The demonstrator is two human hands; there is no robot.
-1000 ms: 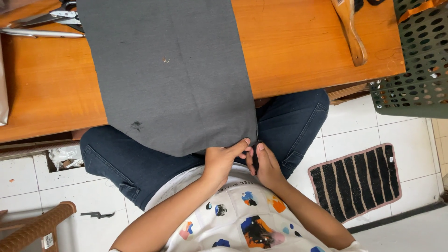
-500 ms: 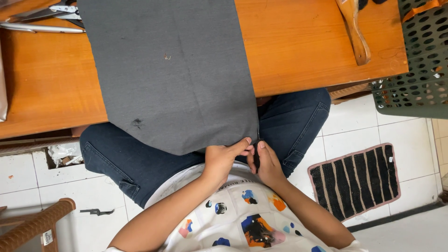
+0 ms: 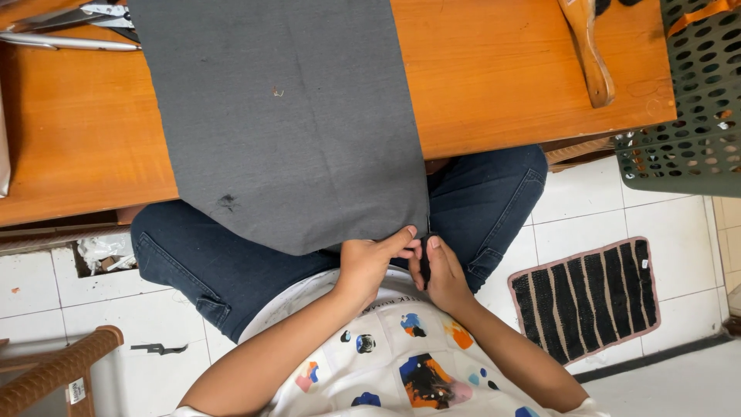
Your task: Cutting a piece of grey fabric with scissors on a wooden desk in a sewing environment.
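Both hands meet at the lower right corner of the grey cloth [image 3: 285, 123], a little right of the frame's centre: the left hand [image 3: 370, 259] pinches the cloth's bottom edge from the left, its fingers narrowed onto the hem, and the right hand [image 3: 440, 270] closes on the same corner from the right, thumb and fingertips almost touching the other hand's. The cloth's long axis runs from that corner up and away across the orange wooden table [image 3: 509, 77] to the top of the frame, its lower part hanging off the table edge over the lap in dark jeans [image 3: 201, 262]. Scissors [image 3: 85, 19] lie at upper left, a wooden handle [image 3: 590, 54] at upper right beside a green perforated basket [image 3: 695, 108], all well apart from the hands
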